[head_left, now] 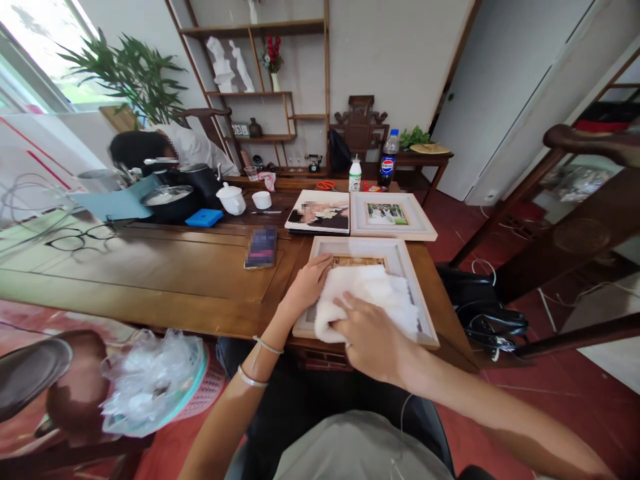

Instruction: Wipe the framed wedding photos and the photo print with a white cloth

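A pale picture frame (417, 293) lies on the wooden table in front of me, a brown print (360, 261) partly showing inside it. A fluffy white cloth (367, 287) covers much of its middle. My right hand (373, 333) grips the near side of the cloth, index finger pressed onto it, over the frame. My left hand (311, 283) rests on the frame's left edge with its fingers stretched out flat, next to the cloth. Beyond lie a second pale frame (425, 223) holding a wedding photo (386, 213) and a photo album (323, 212).
A dark booklet (261, 247), a blue box (204, 218), a white teapot (231, 199) and a cup (261, 200) are left of the frames. A cola bottle (388, 160), white bottle (355, 177) and orange scissors (327, 185) stand behind. A person (200, 147) leans at the table's far left.
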`<state>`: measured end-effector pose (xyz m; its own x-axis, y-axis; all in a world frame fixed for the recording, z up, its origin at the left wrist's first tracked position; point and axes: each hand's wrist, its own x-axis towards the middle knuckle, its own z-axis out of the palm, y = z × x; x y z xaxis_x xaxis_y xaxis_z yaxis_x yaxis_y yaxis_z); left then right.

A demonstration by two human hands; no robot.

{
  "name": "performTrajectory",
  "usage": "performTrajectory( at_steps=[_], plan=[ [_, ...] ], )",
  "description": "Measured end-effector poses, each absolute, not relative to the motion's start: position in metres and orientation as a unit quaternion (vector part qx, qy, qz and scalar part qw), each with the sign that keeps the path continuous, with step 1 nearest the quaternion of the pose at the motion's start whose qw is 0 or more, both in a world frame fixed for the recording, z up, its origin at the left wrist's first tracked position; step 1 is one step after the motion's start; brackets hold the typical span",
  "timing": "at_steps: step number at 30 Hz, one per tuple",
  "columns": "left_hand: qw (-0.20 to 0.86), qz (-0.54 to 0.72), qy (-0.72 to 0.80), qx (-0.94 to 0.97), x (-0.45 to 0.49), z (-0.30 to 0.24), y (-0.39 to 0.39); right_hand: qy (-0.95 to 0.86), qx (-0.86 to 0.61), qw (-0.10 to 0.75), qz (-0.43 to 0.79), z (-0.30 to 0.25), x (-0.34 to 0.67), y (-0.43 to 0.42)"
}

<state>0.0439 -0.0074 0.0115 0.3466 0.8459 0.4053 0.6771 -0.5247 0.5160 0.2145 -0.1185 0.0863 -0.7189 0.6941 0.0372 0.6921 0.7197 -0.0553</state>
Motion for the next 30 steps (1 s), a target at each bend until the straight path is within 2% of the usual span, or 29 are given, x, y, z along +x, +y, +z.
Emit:
performTrajectory(
  at_steps=[3, 8, 11, 15, 24, 27, 30],
  plan=[
    [0.129, 0.330, 0.458, 0.816, 0.043, 0.014, -0.008, -0.931, -0.363, 0.041, 0.020, 0.071, 0.196, -0.117],
    [0.126, 0.322, 0.459, 0.819, 0.042, 0.014, -0.009, -0.919, -0.388, -0.065, 0.028, 0.087, 0.222, -0.124],
    [0.130, 0.310, 0.467, 0.818, 0.042, 0.013, -0.010, -0.896, -0.435, -0.085, 0.023, 0.108, 0.259, -0.131],
    [0.139, 0.296, 0.473, 0.818, 0.041, 0.012, -0.010, -0.865, -0.496, -0.071, -0.006, 0.115, 0.297, -0.121],
    [0.141, 0.303, 0.477, 0.813, 0.041, 0.012, -0.009, -0.861, -0.483, 0.033, -0.154, 0.070, 0.298, -0.039],
    [0.140, 0.308, 0.478, 0.810, 0.042, 0.012, -0.009, -0.869, -0.473, 0.018, -0.148, 0.073, 0.288, -0.061],
    [0.137, 0.310, 0.479, 0.810, 0.042, 0.010, -0.009, -0.889, -0.448, -0.012, -0.089, 0.089, 0.280, -0.108]
  ],
)
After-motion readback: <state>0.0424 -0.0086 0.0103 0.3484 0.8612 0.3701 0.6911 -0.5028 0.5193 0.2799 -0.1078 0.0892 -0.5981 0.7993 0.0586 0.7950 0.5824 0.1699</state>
